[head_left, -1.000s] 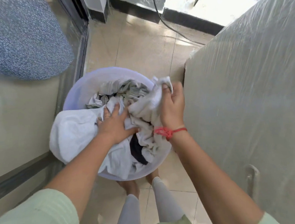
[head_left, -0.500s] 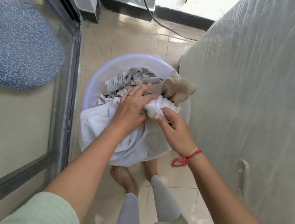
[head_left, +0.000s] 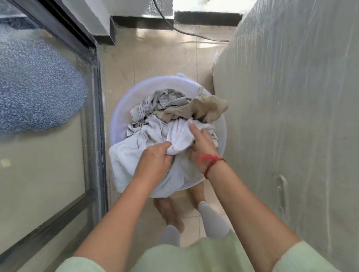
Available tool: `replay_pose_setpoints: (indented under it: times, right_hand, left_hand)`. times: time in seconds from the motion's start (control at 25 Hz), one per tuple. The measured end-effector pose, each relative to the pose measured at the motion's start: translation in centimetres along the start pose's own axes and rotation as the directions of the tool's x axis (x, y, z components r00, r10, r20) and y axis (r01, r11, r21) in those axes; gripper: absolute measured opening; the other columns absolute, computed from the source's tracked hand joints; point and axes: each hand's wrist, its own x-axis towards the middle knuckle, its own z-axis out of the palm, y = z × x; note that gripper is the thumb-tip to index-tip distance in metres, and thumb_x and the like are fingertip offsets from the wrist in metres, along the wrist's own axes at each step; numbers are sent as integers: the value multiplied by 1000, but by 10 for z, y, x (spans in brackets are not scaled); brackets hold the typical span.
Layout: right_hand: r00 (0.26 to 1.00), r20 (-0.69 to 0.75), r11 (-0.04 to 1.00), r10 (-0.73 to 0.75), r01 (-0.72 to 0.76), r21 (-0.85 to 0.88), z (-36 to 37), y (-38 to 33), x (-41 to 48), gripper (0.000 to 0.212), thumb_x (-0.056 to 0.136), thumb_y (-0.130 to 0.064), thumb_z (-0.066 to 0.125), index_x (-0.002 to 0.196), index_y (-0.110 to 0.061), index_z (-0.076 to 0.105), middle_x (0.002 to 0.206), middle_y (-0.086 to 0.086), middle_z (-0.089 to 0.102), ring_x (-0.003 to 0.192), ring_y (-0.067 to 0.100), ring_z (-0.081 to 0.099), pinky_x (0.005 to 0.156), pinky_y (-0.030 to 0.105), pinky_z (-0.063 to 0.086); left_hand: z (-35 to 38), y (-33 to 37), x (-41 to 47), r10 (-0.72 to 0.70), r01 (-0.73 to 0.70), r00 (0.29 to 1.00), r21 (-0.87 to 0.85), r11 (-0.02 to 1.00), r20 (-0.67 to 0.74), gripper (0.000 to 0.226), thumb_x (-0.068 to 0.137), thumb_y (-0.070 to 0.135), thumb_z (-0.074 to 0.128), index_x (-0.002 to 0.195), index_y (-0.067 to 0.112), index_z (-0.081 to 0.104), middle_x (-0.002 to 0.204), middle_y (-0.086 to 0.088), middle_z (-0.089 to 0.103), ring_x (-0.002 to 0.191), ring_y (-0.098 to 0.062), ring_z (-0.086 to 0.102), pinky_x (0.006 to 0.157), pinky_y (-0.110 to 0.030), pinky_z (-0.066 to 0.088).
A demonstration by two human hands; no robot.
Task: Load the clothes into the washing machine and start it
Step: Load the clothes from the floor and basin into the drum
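Clothes (head_left: 167,106): heaped in tub (head_left: 116,124), centre frame, beside the plastic-covered washing machine (head_left: 301,103) at right; none loaded. Left hand (head_left: 154,162), spread on the pile half a second ago, now curls its fingers into the white cloth (head_left: 178,136). Right hand (head_left: 201,147) grips the same bundle, forefinger straight; first lift looks near.

No writing, label, brand, number or sign is showing legibly anywhere. Nothing readable is appearing on the clothes (head_left: 133,159), on the tub (head_left: 116,119) or on the plastic cover (head_left: 301,103) at the right.
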Motion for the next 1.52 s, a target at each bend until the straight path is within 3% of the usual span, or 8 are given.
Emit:
replay_pose_setpoints:
  times: [0.28, 0.44, 0.56, 0.72, 0.96, 1.08, 1.28, 1.52]
  right_hand:
    - [949, 111, 785, -296, 308, -537, 2, -27, 73, 36, 81, 11, 42, 109, -6, 57, 94, 5, 54, 89, 15, 52, 81, 23, 45]
    - [970, -34, 970, -241, 240, -37, -16, -24, 76, 20, 85, 1, 53, 93, -13, 64, 88, 6, 59, 81, 18, 57, 75, 25, 50]
    - [910, -382, 977, -159, 202, 74, -11, 10, 57, 19, 98, -11, 45, 107, -7, 61, 101, 10, 62, 92, 19, 56, 65, 15, 50]
    - [817, -576, 996, 17, 39, 86, 9, 49, 46, 39, 93, -12, 52, 131, -7, 46, 123, 9, 56, 111, 23, 54, 85, 26, 41]
    - [950, -252, 914, -184, 71, -398, 28, 27, 75, 52, 82, -31, 64, 129, -17, 47, 125, 7, 59, 116, 27, 55, 100, 36, 43]
    - [975, -105, 744, -198, 79, -664, 37, 11, 83, 39, 94, -12, 50, 132, -9, 45, 126, 13, 55, 118, 30, 52, 79, 16, 35]
    - [892, 46, 500, -449, 293, -815, 41, -2, 63, 21, 89, -4, 45, 98, -13, 62, 89, 11, 60, 85, 23, 53, 72, 26, 36]
    - [957, -137, 415, -254, -20, -910, 54, 22, 36, 39, 88, -33, 59, 112, -3, 51, 118, 20, 59, 110, 37, 55, 84, 35, 43]
  left_hand:
    - [31, 40, 29, -163, 167, 985, -54, 985, 64, 29, 96, 25, 47, 88, 1, 61, 85, -24, 65, 83, -40, 60, 68, -41, 40]
    - [-26, -19, 60, 56, -56, 998, 143, 988, 7, 35, 86, 45, 50, 96, 15, 64, 101, -10, 61, 103, -29, 55, 82, -36, 38]
    - [-66, -57, 110, -128, 146, 989, 388, 910, -73, 73, 83, 42, 61, 143, 19, 27, 145, -17, 29, 136, -40, 25, 107, -55, 21]
    - [-61, -73, 137, -228, 120, 966, 577, 808, 119, 103, 87, 3, 56, 144, 38, -22, 127, -27, 38, 87, -40, 58, 72, -46, 51]
    - [-52, -97, 79, -404, 322, 914, 570, 756, 19, 101, 86, -5, 49, 143, 37, -25, 102, -25, 52, 81, -37, 61, 62, -39, 40]
    - [-30, -110, 33, -567, 528, 822, 433, 731, -44, 102, 86, -2, 51, 141, 32, -28, 102, -24, 57, 83, -37, 62, 65, -41, 44]
    - [0, -98, -9, -744, 740, 665, 182, 648, -58, 103, 85, 1, 55, 143, 29, -25, 142, -26, 28, 103, -41, 57, 81, -46, 45]
    - [-50, -79, 104, -69, 77, 997, 515, 854, -36, 124, 72, 25, 78, 142, 36, -24, 156, -15, -6, 138, -47, 15, 104, -65, 21]
